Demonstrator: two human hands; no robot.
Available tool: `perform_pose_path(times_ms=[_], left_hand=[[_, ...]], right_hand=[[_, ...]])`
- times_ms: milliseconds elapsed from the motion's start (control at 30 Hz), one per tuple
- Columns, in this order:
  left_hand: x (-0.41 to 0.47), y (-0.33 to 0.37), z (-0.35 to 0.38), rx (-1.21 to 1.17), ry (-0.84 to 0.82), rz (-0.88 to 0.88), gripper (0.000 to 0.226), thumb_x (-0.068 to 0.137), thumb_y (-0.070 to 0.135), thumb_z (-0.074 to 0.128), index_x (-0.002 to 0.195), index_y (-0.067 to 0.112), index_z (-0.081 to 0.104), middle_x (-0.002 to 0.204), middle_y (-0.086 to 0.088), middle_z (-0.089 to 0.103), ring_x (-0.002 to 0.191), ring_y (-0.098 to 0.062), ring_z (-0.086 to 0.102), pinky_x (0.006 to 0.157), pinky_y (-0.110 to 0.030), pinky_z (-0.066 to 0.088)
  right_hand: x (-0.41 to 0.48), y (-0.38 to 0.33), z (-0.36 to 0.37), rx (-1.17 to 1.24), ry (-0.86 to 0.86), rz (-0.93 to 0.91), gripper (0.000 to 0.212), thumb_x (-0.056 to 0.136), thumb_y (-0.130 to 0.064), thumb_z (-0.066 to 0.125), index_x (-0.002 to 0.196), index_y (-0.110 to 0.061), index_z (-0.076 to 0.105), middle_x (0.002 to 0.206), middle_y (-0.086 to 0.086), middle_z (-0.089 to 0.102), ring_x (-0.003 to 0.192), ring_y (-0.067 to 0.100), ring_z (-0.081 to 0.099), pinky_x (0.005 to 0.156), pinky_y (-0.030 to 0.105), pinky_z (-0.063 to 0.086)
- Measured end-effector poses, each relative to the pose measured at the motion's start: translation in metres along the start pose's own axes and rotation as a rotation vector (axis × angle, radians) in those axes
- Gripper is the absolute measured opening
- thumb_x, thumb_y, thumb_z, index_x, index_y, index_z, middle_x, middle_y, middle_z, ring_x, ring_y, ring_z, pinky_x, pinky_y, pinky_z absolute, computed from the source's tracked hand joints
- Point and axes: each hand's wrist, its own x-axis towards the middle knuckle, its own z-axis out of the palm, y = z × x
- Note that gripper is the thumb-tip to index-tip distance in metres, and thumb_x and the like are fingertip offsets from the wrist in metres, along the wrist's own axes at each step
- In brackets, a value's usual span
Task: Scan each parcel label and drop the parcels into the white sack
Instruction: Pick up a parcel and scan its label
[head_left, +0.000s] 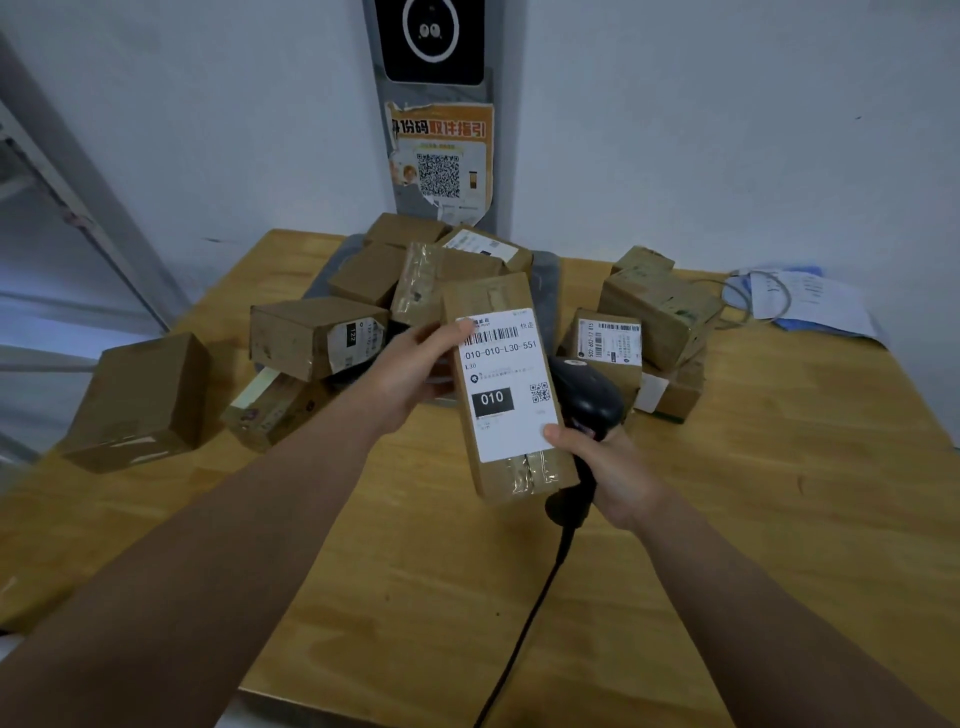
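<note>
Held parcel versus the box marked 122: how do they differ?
The held parcel is lifted in the left hand; the 122 box lies in the pile on the table. The held parcel's label faces the camera, flat; the 122 box's label wraps an edge, wrinkled. The held parcel is long and slim; the 122 box blockier. Both are taped brown cardboard.

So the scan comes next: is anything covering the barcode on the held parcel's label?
The thumb of the left hand lies on the label at the left end of the barcode; the right hand, holding the scanner, touches the label's lower right corner.
</note>
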Motion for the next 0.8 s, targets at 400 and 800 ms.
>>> perform_pose_path(times_ms=[400, 800], left_hand=[[0.014, -0.022, -0.023, 0.16, 0.157, 0.053, 0.058, 0.082, 0.024, 0.075, 0.127, 0.03, 0.039, 0.119, 0.003, 0.056, 0.103, -0.015, 0.06, 0.079, -0.033, 0.055], [0.016, -0.047, -0.04, 0.244, 0.271, 0.008, 0.071, 0.081, 0.036, 0.074, 0.138, 0.03, 0.032, 0.12, 0.003, 0.046, 0.118, -0.023, 0.051, 0.103, -0.045, 0.045]], right_hand=[[0.009, -0.007, 0.025, -0.207, 0.197, -0.049, 0.018, 0.082, 0.001, 0.063, 0.067, -0.008, 0.059, 0.054, 0.006, 0.054, 0.05, 0.019, 0.051, 0.055, 0.03, 0.044], [0.009, 0.002, 0.037, -0.527, 0.246, -0.041, 0.021, 0.084, -0.016, 0.072, 0.069, -0.012, 0.057, 0.04, -0.006, 0.051, 0.035, 0.006, 0.047, 0.042, 0.019, 0.043]])
